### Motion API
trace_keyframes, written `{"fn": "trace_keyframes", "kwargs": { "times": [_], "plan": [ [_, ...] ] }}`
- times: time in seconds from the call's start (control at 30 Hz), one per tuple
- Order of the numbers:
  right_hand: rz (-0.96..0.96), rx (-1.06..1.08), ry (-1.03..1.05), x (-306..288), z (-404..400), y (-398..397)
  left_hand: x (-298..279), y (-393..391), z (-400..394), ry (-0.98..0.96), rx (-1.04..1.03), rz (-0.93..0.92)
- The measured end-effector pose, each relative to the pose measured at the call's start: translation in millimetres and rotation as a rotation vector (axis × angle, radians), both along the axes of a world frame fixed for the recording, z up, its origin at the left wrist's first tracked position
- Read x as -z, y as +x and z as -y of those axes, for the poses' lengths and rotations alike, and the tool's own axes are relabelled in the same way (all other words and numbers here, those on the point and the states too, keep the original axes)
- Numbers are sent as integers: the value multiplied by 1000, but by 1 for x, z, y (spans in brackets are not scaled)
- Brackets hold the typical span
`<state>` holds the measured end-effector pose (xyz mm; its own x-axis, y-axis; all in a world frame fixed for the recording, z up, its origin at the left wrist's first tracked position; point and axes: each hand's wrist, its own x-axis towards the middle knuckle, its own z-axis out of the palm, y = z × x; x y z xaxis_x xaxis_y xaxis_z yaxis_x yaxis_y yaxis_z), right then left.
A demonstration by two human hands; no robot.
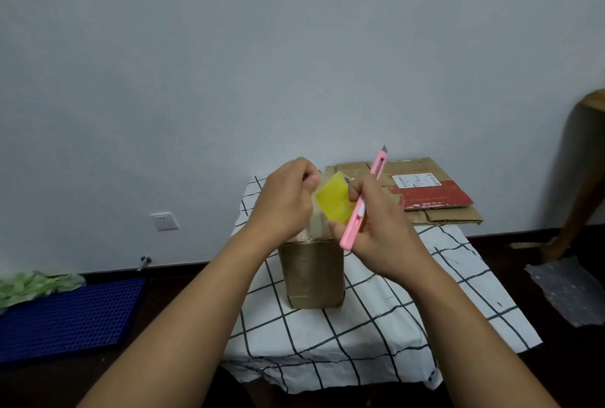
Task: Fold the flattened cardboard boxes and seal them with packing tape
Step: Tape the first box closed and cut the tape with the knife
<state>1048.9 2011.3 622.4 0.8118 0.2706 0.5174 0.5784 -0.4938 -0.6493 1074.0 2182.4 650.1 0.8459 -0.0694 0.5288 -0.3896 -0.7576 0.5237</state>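
Two hands are up over the folded box (313, 276), which stands upright on the checked cloth (376, 325) right below them, mid-table. Your left hand (284, 201) is curled, thumb and fingers pinching what looks like the free end of the yellow tape (334, 201); the exact pinch pt is hidden behind the knuckles. Your right hand (376, 231) grips the tape roll w/ the pink utility knife (363, 201) clamped along it, blade tip pointing up and away toward the wall. The stretch of tape runs roughly left-right btwn the hands, just above the box's top seam, and that seam looks to run away from you. So the next move likely turns on that: the tape's long axis crosses the seam rather than following it. The left hand is nearer the seam's top edge. More flattened cardboard (422, 191) lies at the far right of the table, well apart from the box, not yet folded.
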Motion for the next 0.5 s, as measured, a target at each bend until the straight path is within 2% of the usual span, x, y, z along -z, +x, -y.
{"fn": "trace_keyframes", "kwargs": {
  "times": [0.23, 0.33, 0.4, 0.5],
  "plan": [
    [3, 67, -133, -23, -1, 11, -11, -3, -8, -177, -24, -219],
    [28, 51, -115, -22, -2, 12, -13, -2, -11, -184, -33, -207],
    [-16, 47, 1, -20, -1, 13, -15, -1, -14, -238, -39, -190],
    [-145, 36, 366, -12, -1, 16, -18, 1, -18, -411, -2, -225]
  ]
}}
